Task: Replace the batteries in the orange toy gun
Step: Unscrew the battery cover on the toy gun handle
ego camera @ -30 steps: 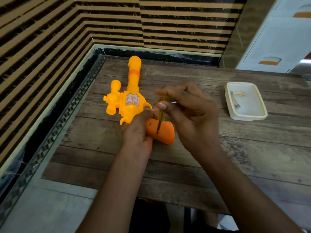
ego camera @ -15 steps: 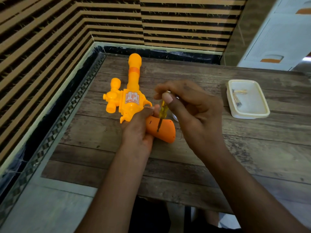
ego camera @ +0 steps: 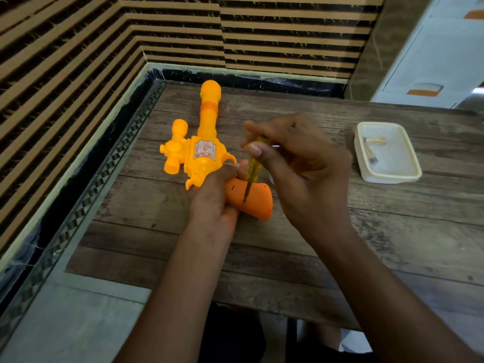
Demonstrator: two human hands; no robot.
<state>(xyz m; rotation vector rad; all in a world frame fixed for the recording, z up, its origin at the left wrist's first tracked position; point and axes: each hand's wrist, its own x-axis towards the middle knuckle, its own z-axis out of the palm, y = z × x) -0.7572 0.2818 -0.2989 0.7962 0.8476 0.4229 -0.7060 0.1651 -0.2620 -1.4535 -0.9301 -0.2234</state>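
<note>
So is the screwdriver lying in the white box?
No, the right hand holds the screwdriver, tip on the handle of the toy gun; the white box sits apart.

views: 1 | head-worn wide-angle | faces forward-down | near, above left hand (ego camera: 212, 204), right hand (ego camera: 309, 174), table (ego camera: 398, 231)

No readable text here, honestly. The only printed thing is a sticker (ego camera: 205, 151) on the side of the orange toy gun (ego camera: 201, 167), white with orange artwork, and it's way too blurry to make out any letters, numbers or a brand.
</note>
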